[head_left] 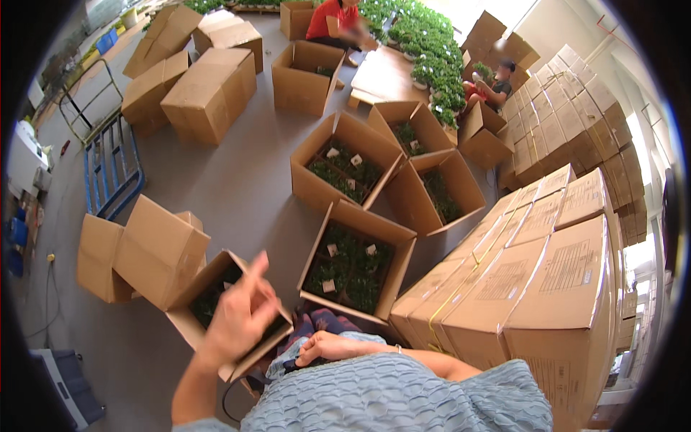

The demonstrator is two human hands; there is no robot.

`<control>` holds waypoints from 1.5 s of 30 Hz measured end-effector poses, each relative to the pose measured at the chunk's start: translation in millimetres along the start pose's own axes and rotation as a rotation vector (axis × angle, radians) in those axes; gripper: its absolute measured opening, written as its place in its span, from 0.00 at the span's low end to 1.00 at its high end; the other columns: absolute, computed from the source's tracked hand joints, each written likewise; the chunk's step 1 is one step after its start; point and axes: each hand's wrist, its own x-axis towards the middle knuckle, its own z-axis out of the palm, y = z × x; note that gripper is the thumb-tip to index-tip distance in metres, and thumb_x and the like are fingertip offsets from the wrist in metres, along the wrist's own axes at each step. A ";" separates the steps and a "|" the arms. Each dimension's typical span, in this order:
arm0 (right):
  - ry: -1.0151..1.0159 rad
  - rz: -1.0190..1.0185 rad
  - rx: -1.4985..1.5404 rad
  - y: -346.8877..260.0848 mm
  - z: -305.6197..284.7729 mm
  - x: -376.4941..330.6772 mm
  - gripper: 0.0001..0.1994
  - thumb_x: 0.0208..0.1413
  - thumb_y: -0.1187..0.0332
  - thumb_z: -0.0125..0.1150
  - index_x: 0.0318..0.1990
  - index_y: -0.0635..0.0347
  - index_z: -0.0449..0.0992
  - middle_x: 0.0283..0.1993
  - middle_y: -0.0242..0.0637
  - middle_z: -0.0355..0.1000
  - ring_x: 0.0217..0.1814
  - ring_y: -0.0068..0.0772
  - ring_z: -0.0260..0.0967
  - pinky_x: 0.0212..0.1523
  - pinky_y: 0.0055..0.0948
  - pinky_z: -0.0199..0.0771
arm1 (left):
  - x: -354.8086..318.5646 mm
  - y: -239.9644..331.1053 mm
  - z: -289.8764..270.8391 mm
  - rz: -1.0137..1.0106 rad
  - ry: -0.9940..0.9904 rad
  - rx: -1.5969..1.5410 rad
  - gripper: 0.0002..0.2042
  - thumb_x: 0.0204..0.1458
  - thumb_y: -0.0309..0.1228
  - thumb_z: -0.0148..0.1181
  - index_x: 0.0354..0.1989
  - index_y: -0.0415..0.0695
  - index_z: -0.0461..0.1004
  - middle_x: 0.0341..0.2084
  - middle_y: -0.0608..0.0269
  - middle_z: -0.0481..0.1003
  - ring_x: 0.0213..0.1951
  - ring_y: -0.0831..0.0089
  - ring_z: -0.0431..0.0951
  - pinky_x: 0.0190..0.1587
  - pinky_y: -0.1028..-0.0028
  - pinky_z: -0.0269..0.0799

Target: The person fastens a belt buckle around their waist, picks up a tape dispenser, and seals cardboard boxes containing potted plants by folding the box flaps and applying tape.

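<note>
My left hand (241, 317) is raised over an open cardboard box (188, 333) with green plants inside. Its index finger stretches out and the other fingers are partly bent, with nothing held. At my waist, my right hand (327, 348) is closed, its fingers curled beside a small dark thing (291, 366); what it grips, if anything, is hidden. Just ahead stands another open box (403, 268), holding leafy potted plants (347, 270) with small white tags. More open boxes (306, 162) of such plants stand beyond it.
Strapped stacks of flat cartons (497, 317) rise at the right. Closed boxes (162, 248) stand at the left, near a blue metal trolley (115, 169). Two people, one in a red shirt (330, 20), sit by rows of plants (425, 43) at the back. A grey bin (68, 389) is lower left.
</note>
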 end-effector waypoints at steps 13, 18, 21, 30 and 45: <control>0.092 0.011 0.073 16.2 -9.9 -18.9 0.11 0.54 0.62 0.68 0.31 0.61 0.81 0.27 0.24 0.73 0.31 0.15 0.63 0.32 0.24 0.60 | -74.9 -67.9 36.1 -0.368 -0.423 -0.035 0.11 0.55 0.32 0.65 0.44 0.39 0.80 0.33 0.58 0.79 0.37 0.73 0.80 0.41 0.72 0.76; 0.126 -0.003 0.162 13.5 -1.4 -19.6 0.11 0.56 0.64 0.68 0.24 0.54 0.77 0.22 0.17 0.66 0.24 0.10 0.55 0.25 0.21 0.49 | -99.8 -84.1 42.8 -0.407 -0.440 -0.090 0.13 0.56 0.33 0.65 0.45 0.38 0.80 0.35 0.58 0.78 0.38 0.74 0.79 0.42 0.72 0.75; 0.111 0.027 0.129 -1.1 3.2 -25.3 0.10 0.56 0.64 0.68 0.24 0.54 0.77 0.22 0.16 0.65 0.24 0.10 0.55 0.25 0.22 0.48 | -112.0 -89.8 47.8 -0.388 -0.367 -0.127 0.13 0.55 0.32 0.65 0.46 0.38 0.80 0.37 0.59 0.76 0.39 0.73 0.78 0.41 0.73 0.75; 0.117 0.029 0.092 2.4 8.4 -13.5 0.08 0.55 0.66 0.66 0.27 0.58 0.80 0.25 0.20 0.72 0.27 0.12 0.61 0.27 0.20 0.57 | -114.4 -78.8 47.6 -0.458 -0.204 -0.133 0.13 0.51 0.28 0.70 0.43 0.34 0.80 0.32 0.63 0.77 0.34 0.78 0.79 0.38 0.77 0.76; 0.125 0.097 0.015 -2.2 25.5 -2.0 0.10 0.55 0.66 0.66 0.23 0.57 0.77 0.22 0.20 0.67 0.25 0.12 0.58 0.29 0.21 0.56 | -101.5 -114.3 28.9 -0.756 -0.600 -0.465 0.07 0.51 0.27 0.70 0.34 0.41 0.77 0.28 0.72 0.76 0.33 0.84 0.74 0.37 0.80 0.71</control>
